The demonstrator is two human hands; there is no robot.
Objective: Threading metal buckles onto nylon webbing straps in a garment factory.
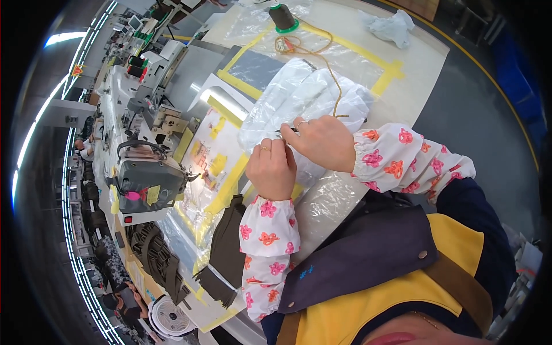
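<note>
Nearest the camera is a dark apron flap [368, 247] over a yellow top [454, 230]. From the left, a grey-and-white sewing machine [146, 178] stands on the tabletop [425, 63], with a heap of dark strips [154, 253] below it in view and a white fan [172, 317] near the lower edge. A neat stack of dark strips [225, 250], crossed by a pale band, lies beside the left sleeve [268, 230]. The left hand [272, 169] is curled against the near side of a white plastic-wrapped bundle [305, 86], its fingertips hidden, so I cannot tell its grip. A green-based thread spool [283, 18] stands beyond. The right hand [325, 142] rests over the bundle, just beside the left; a small dark tip shows at its fingers, but whether that grip pinches it I cannot tell. A brown cord [339, 86] trails across the bundle; crumpled plastic [394, 27] lies farther right.
</note>
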